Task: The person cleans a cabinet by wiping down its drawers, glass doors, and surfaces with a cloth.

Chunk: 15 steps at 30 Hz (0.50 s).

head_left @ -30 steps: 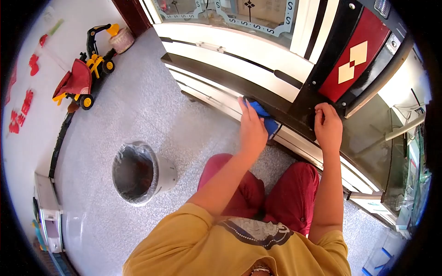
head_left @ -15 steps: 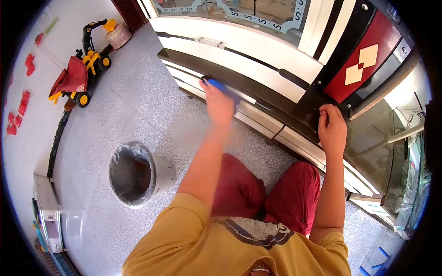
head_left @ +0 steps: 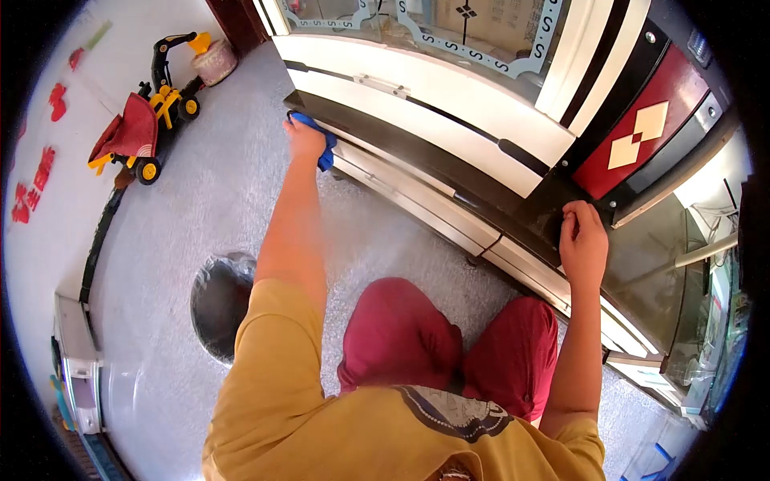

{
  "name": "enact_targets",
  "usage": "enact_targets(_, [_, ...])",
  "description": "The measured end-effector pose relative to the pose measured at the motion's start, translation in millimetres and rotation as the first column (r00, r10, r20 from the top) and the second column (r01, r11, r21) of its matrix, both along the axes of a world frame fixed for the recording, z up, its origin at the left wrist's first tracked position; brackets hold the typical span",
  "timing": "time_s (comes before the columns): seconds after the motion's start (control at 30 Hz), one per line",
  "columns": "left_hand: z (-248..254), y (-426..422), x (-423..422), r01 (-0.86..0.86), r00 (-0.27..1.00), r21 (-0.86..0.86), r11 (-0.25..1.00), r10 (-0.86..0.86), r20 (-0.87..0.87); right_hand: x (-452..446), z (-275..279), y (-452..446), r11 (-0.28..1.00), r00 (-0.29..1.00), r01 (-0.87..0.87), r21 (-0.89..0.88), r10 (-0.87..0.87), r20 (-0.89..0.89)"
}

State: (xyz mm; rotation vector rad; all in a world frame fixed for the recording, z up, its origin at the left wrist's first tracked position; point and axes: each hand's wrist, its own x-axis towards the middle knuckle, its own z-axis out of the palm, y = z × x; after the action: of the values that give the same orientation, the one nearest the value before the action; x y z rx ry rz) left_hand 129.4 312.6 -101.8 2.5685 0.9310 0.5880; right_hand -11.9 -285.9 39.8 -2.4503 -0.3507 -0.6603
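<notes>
A blue cloth [head_left: 325, 148] is under my left hand [head_left: 305, 143], pressed to the far left end of the low cabinet's dark ledge [head_left: 401, 150]. White drawer fronts [head_left: 433, 210] run below that ledge. My right hand [head_left: 584, 240] rests by the ledge's right part, near the red panel with cream squares [head_left: 638, 120]. Its fingers are curled together, and whatever they may hold is hidden.
On the left floor stands a bin with a plastic liner [head_left: 220, 305], partly covered by my left arm. A toy digger [head_left: 132, 132] stands along the wall near a round pinkish object [head_left: 215, 64]. Glass shelving [head_left: 726, 321] is at the far right.
My left hand has slid with the blue cloth along the ledge, from the middle to its far left end. My right hand stays by the ledge with its fingers curled.
</notes>
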Motion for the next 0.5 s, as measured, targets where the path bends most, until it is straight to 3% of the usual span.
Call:
enact_targets(0.13, [18,-22,-21,-0.05,0.998,-0.141,0.989,0.055,0.032,0,-2,0,1.0,1.0,-0.014,-0.014,0.014,0.027])
enact_targets(0.2, [-6,-25,-19,0.092,0.996,-0.161,0.983,-0.09,0.02,2,-3,-2,1.0,0.999,-0.004,-0.019,0.005,0.033])
enact_targets(0.3, [5,-109,-62,0.166,0.983,-0.209,0.964,-0.144,0.117,-2,2,1,1.0,1.0,0.009,-0.018,-0.008,0.022])
enact_targets(0.37, [-20,-150,-72,0.201,0.968,-0.132,0.971,-0.176,0.18,-1,-1,-1,1.0,0.999,0.01,-0.022,-0.009,0.038])
enact_targets(0.4, [-56,-159,-64,0.264,0.956,0.192,0.945,-0.283,0.077,0,-3,-1,1.0,0.999,0.011,-0.021,-0.01,0.047])
enact_targets(0.47, [-42,-213,-89,0.375,0.918,0.099,0.922,-0.384,0.098,-4,0,0,0.999,0.999,0.026,-0.022,-0.025,0.025])
enact_targets(0.5, [-11,-248,-110,0.468,0.884,0.043,0.883,-0.467,-0.038,-2,-2,-1,0.999,0.998,0.018,-0.033,-0.016,0.058])
